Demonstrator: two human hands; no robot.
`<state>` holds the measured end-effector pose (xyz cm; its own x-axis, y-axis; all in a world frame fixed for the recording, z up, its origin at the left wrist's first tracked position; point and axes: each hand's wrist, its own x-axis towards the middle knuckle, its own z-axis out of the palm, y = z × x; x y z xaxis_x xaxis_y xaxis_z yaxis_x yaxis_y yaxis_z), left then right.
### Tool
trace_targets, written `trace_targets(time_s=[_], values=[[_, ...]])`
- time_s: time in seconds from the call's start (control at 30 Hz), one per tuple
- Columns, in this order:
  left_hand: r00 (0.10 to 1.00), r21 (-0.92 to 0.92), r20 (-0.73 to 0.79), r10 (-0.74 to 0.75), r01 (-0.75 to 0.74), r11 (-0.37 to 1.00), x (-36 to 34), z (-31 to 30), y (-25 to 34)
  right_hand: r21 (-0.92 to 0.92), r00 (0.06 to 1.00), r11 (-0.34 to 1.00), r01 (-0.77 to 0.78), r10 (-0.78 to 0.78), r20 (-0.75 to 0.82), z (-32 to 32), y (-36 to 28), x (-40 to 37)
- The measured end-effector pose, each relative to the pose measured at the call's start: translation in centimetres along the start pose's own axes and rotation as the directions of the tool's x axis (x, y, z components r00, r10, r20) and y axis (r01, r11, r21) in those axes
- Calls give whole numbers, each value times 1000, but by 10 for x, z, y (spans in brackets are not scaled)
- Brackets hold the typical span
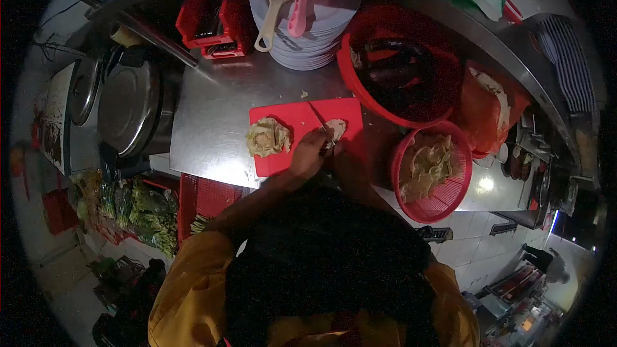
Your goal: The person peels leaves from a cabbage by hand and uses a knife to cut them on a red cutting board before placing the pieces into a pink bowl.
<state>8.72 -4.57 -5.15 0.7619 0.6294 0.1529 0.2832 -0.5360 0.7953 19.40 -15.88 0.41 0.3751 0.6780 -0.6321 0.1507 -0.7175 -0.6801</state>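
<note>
A worker's curled left hand (307, 153) and shadowed right hand (341, 157), grips unclear, sit by a knife (317, 114) and pale piece (337, 128) on a red board (297, 115); a leafy head (268, 137) laps its left edge, steel counter (212, 115) stretching beyond, basket (443, 199) near its right.

Commercial kitchen; stacked plates (307, 55); big lidded pot (130, 108)

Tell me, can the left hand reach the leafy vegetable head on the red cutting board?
Likely yes: the left hand is close to the leafy vegetable head, with only bare red cutting board between them.
</note>
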Motion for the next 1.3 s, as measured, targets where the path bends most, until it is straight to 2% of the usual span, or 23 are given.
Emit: trace_targets(time_s=[0.03, 0.07, 0.17, 0.23, 0.37, 0.4, 0.43, 0.47, 0.53, 0.57, 0.6, 0.67, 0.7, 0.77, 0.8, 0.83, 0.87, 1.0, 1.1, 1.13, 1.2, 1.27, 1.3], values=[[1000, 1, 2, 10, -10, 1000, 0, -1, -1, 197, 1000, 980, 5, 0, -25, -3, -12, -6], [1000, -11, 15, 15, -15, 1000, 1, -2, -2, 201, 999, 980, 11, -4, -35, -2, -6, 2], [999, -96, 24, 49, -46, 994, 1, -6, -4, -96, 999, 995, 38, -39, -8, 4, 23, 34], [997, -166, 23, 75, -70, 984, -2, -12, -4, -31, 993, 993, 112, -113, -36, 6, 41, 37], [997, -70, -36, 74, -76, 995, -11, -45, 9, 64, 972, 972, 228, -223, -75, 9, 42, 33], [992, -77, -75, 99, -104, 992, -13, -53, 12, -642, 779, 649, 409, -615, -125, 12, 30, 27], [998, -261, -64, -17, -1, 965, -17, -51, 2, -874, 662, 319, 366, -749, 4, 15, 32, 29], [990, -436, -52, -132, 96, 895, -13, -59, 11, -980, 514, -35, 197, -847, 134, 20, 35, 33], [967, -99, -170, 191, -210, 973, -10, -90, 32, -957, 593, 155, 246, -805, 22, 30, 54, 54], [954, -23, -150, 260, -267, 964, -9, -96, 27, -941, 617, 219, 258, -787, -14, 26, 35, 49], [952, -15, -151, 265, -270, 963, -8, -101, 24, -826, 577, 486, 284, -775, -258, 15, 17, 44], [921, 105, -54, 386, -379, 919, -6, -111, 28, -632, 541, 705, 322, -685, -489, 1, 3, 56], [919, 107, -52, 392, -385, 917, -5, -112, 28, -741, 501, 572, 352, -784, -367, -3, 19, 76], [883, 140, -17, 468, -462, 876, 0, -114, 29, -829, 449, 420, 369, -862, -237, -13, 11, 78], [879, 144, -17, 477, -470, 871, 2, -117, 29, -505, 727, 755, 419, -612, -312, -19, 8, 76], [865, 185, -2, 502, -493, 850, 3, -121, 29, -102, 928, 952, 290, -306, -214, -26, -3, 69], [847, 219, 10, 532, -521, 825, 5, -122, 32, -107, 923, 950, 292, -310, -230, -29, -10, 64], [825, 171, 74, 560, -564, 808, 10, -119, 44, 167, 762, 789, 592, -479, -436, -43, -14, 22], [779, 74, 152, 608, -622, 779, 16, -107, 76, 68, 545, 569, 820, -737, -400, -49, -27, 4], [804, -8, 156, 573, -579, 815, 18, -104, 89, 56, 490, 508, 860, -789, -370, -47, -17, 13], [821, -86, 162, 547, -541, 837, 26, -97, 94, 113, 577, 576, 809, -743, -339, -47, -5, 5], [686, -40, 120, 718, -719, 694, 37, -90, 87, 415, 815, 702, 579, -482, -322, -64, -23, -26], [676, -6, 67, 734, -735, 678, 40, -90, 92, 346, 787, 709, 614, -523, -327, -82, -29, -39]])
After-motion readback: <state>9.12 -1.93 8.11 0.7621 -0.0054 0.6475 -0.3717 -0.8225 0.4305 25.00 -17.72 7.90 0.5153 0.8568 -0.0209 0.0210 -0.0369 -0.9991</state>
